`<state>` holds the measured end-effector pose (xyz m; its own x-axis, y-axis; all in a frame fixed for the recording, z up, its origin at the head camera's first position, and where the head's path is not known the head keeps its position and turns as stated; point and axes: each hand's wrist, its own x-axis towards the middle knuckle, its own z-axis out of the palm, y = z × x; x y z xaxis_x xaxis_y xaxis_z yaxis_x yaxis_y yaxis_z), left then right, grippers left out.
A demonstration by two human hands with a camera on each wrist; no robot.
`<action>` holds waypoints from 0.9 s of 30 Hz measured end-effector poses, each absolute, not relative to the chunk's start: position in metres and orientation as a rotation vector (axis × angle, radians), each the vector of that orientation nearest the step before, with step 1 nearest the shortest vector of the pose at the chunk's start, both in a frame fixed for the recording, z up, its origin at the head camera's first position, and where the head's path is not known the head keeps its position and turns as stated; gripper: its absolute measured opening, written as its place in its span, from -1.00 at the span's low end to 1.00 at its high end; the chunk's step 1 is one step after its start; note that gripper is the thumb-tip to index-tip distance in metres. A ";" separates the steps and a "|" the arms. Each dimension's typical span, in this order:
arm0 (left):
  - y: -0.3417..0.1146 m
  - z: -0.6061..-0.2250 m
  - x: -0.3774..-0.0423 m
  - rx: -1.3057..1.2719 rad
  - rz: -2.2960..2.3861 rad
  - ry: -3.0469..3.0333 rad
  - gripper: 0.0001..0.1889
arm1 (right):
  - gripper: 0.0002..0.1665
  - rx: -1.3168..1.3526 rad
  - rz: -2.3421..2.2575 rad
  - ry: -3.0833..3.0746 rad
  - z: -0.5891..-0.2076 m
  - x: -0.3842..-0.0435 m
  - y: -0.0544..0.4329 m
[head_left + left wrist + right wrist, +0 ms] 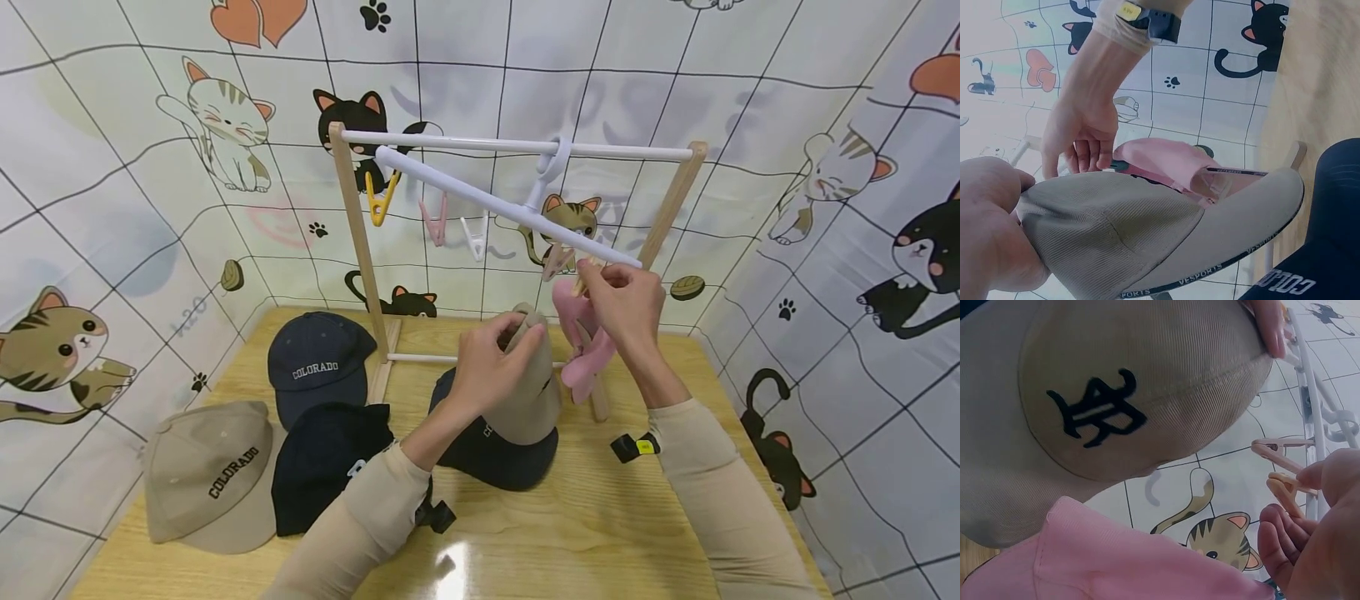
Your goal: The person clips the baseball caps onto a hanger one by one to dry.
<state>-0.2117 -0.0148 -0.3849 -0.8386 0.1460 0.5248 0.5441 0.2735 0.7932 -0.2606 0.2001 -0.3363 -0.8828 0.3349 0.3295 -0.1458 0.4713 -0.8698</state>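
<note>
My left hand pinches the crown of a beige cap, which hangs brim down with a dark embroidered mark on its front. Beneath it on the table lies a dark cap with pale lettering. At the low right end of a tilted white clip hanger, my right hand pinches a peach clothespin between thumb and fingers. A pink cap hangs just below that hand. Beside the peach clothespin is a dusty-pink clothespin.
The hanger hooks over the white top bar of a wooden-post rack. Yellow, pink and white clothespins dangle from it. On the left of the table lie a navy cap, a black cap and another beige cap.
</note>
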 end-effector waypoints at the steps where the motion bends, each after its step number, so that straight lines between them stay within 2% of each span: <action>1: -0.013 -0.384 -0.214 -0.624 -1.583 -2.205 -0.75 | -0.36 -0.151 1.390 -2.266 -0.336 -0.260 0.200; 13: 0.004 -0.376 -0.239 -0.659 -1.475 -2.222 -0.75 | -0.41 -0.106 1.328 -2.249 -0.335 -0.259 0.199; 17: 0.008 -0.377 -0.246 -0.635 -1.469 -2.180 -0.77 | -0.37 -0.087 1.305 -2.259 -0.334 -0.261 0.198; 27: 0.020 -0.380 -0.253 -0.620 -1.443 -2.156 -0.79 | -0.38 -0.087 1.295 -2.290 -0.331 -0.262 0.195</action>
<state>-0.2528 0.0199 -0.3801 -0.7874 0.1078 0.6070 0.6023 0.3447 0.7200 -0.2618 0.1951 -0.3314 -0.8709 0.2937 0.3940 -0.1865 0.5444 -0.8179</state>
